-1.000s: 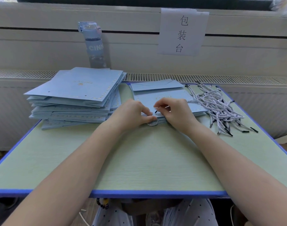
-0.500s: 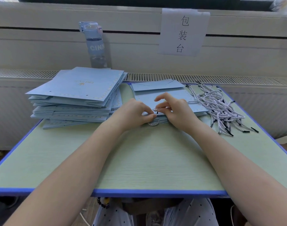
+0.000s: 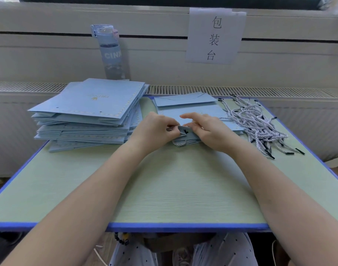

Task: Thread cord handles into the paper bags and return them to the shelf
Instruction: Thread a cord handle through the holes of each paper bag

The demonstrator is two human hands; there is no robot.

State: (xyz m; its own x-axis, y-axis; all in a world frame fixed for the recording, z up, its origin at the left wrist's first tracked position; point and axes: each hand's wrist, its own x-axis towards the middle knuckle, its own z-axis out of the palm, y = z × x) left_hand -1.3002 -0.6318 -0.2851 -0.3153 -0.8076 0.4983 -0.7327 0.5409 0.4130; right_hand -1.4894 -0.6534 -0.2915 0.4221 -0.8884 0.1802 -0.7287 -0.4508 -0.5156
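Two stacks of flat, matte pale-blue paper bags share the green wood-grain tabletop (image 3: 164,189): the tall stack (image 3: 87,112) lies to your left, the low stack (image 3: 190,140) straight ahead. A loose heap of twisted white cords (image 3: 254,121) with stiff black tips lies just right of the low stack, nearer your right hand (image 3: 208,131). Your left hand (image 3: 154,129) has a pinching grip on the raised near edge of the top bag (image 3: 202,114), where a grey fold stands up. Your right hand's fingers curl at that same edge, forefinger straight out; what that grip holds is hidden. A cord loop (image 3: 180,143) hangs off the bag's near edge toward you. One black tip (image 3: 186,131) shows at the fold, between both hands, so the next pull likely runs sideways along that edge.
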